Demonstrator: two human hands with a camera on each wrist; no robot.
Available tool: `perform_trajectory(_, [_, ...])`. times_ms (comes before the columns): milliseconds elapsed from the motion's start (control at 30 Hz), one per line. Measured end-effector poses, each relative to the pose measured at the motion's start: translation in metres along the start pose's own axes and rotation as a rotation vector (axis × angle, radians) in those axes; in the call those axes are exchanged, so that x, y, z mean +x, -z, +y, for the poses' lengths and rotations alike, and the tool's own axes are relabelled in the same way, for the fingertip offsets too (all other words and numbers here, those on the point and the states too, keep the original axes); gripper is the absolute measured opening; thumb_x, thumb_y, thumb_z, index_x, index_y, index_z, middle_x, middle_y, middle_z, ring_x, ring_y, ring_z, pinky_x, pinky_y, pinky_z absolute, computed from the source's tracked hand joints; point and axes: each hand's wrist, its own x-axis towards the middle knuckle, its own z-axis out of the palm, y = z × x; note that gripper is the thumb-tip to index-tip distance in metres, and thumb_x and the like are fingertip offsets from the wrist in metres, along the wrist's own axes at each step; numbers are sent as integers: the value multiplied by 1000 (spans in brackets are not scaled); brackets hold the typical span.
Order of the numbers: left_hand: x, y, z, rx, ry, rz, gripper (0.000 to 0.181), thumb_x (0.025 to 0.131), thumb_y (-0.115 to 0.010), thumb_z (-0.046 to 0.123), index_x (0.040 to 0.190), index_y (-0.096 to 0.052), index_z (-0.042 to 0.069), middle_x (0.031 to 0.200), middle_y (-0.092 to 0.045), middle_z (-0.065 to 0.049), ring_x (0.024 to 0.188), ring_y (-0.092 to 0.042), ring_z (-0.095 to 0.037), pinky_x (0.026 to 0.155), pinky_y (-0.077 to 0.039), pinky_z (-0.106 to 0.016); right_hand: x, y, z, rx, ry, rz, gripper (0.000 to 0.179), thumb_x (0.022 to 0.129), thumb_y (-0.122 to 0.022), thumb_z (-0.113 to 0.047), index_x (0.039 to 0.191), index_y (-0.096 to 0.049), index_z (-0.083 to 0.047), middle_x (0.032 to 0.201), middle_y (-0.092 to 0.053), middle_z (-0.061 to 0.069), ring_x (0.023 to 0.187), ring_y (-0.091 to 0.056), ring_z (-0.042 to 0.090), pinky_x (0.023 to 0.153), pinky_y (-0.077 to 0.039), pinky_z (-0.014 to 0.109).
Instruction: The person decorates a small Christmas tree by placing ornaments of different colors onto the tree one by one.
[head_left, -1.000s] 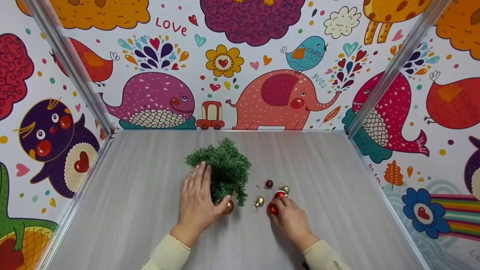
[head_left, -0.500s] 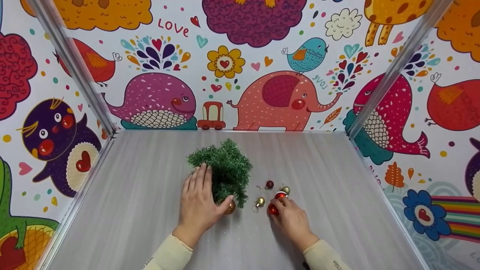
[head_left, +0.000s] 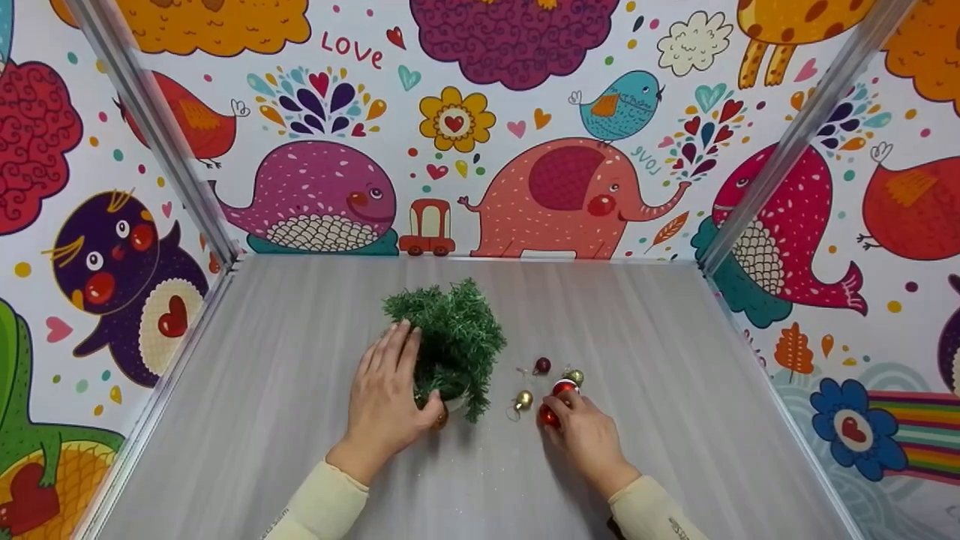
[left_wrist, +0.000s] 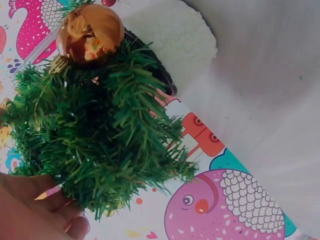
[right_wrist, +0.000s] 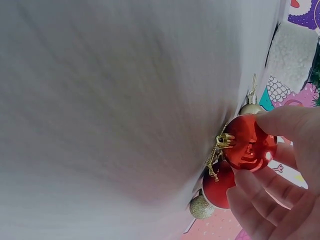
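Head view. The landmark is the green, bushy tinsel tree, which stands on the grey wood-grain tabletop ahead of a printed cartoon wall panel. The left hand is at the tree's left side; its fingers are extended against the branches and its thumb is spread apart from them. A glossy copper-coloured ball sits at the tree's near edge, partly covered by the thumb; contact between the two cannot be determined. The right hand is well apart from the left hand, to the right of the tree, and pinches a glossy red ball. Also right of the tree are a smooth gold ball, a small dark red ball, a glittery gold ball and a second red ball.

Left wrist view. The left hand's fingers touch the tree's branches. The copper-coloured ball lies against the tree, beside a white, fleecy base with a dark edge.

Right wrist view. Thumb and fingers are clamped on the glossy red ball, clear of the tree. Its gold cap carries a gold cord. The smooth gold ball is on its tree side; the second red ball and glittery gold ball are on its other side.
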Motion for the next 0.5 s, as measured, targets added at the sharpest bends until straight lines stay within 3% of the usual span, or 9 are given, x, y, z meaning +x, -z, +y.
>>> perform_trajectory(300, [-1,5,-12,-33,-63,-3,83,77,-70,31,150,-42,2,156,-36,-16,143,-32,-33,112,-28,-52,1,1,-1,32,-1,-40,42,71,-89,-22,108,-73,-13,102,-64,8,82,-66,26,62,-58,41])
perform_trajectory(500, [-1,10,-23,-50,-105,-50,86,76,-72,34,150,-43,5,157,-35,-13,145,-30,-30,113,-27,-50,1,1,1,25,13,-18,41,70,-90,-22,106,-73,-13,101,-64,6,80,-66,25,59,-57,41])
